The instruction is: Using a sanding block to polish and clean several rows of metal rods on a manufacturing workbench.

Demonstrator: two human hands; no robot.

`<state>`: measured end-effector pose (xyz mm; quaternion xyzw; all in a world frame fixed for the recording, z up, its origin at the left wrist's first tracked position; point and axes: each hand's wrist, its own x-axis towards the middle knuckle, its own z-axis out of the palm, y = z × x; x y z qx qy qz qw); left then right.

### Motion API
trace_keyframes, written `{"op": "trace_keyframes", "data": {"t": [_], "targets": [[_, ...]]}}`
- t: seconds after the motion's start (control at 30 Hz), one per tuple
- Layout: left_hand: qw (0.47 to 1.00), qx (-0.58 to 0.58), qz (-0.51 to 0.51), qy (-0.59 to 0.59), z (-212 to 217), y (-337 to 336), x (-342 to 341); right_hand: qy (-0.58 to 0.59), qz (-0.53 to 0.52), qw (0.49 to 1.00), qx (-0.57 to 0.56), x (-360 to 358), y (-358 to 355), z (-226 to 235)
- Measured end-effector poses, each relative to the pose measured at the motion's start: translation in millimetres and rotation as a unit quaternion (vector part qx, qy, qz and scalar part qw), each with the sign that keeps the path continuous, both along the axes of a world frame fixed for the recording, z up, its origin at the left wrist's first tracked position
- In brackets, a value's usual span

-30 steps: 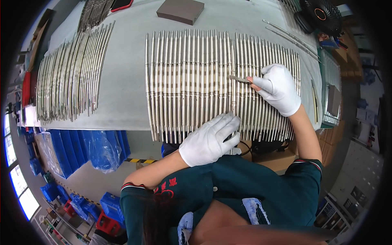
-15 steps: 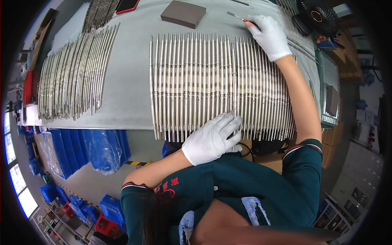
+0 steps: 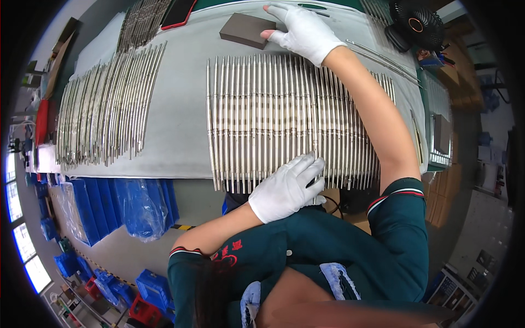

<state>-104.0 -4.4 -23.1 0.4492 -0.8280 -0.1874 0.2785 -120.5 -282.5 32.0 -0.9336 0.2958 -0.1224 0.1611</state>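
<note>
A wide row of slim silver metal rods lies side by side across the table's near part. At its near edge, my left hand, in a white glove with a bare fingertip or two, is closed around the lower end of one metal rod, which sits nearer to me than its neighbours. My right hand, gloved with bare thumb and fingertip, stretches out over the far side of the row. Its thumb and fingers are spread, holding nothing, beside a flat grey-brown block. A slim tool lies just beyond it.
Another bunch of rods lies on the left of the grey-covered table. A red-edged phone is at the far left. A black fan stands far right, with loose long rods nearby. Blue bins sit below the table's edge.
My right hand has let go of the slim flat-bladed tool and moved left, opening toward the block. My left hand keeps its grip on the rod. The view has shifted slightly.
</note>
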Motion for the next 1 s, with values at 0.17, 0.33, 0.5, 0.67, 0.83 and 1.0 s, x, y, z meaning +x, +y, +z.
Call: {"op": "trace_keyframes", "data": {"t": [0.17,0.33,0.5,0.67,0.83,1.0], "targets": [[0.999,-0.032,0.03,0.014,-4.2,1.1,-2.0,-0.034,-0.134,0.976,-0.169,-92.9,27.1,21.5],[0.999,-0.024,0.033,0.006,-0.1,-0.4,-2.6,0.121,-0.463,0.843,-0.245,-310.0,3.7,21.5],[0.998,-0.052,0.047,0.006,-3.1,0.8,-1.0,0.233,-0.605,0.761,0.025,-438.1,20.4,-3.3],[0.994,-0.09,0.065,-0.012,-3.8,0.1,-1.1,0.054,-0.588,0.807,0.009,-444.1,25.3,-18.3],[0.994,-0.091,0.062,-0.003,-4.8,-1.7,-2.8,-0.291,-0.374,0.878,0.07,-336.0,61.8,10.6],[0.993,-0.092,0.073,0.006,-7.5,2.4,-2.9,-0.159,-0.18,0.933,0.266,-230.3,89.0,-10.9]]}}
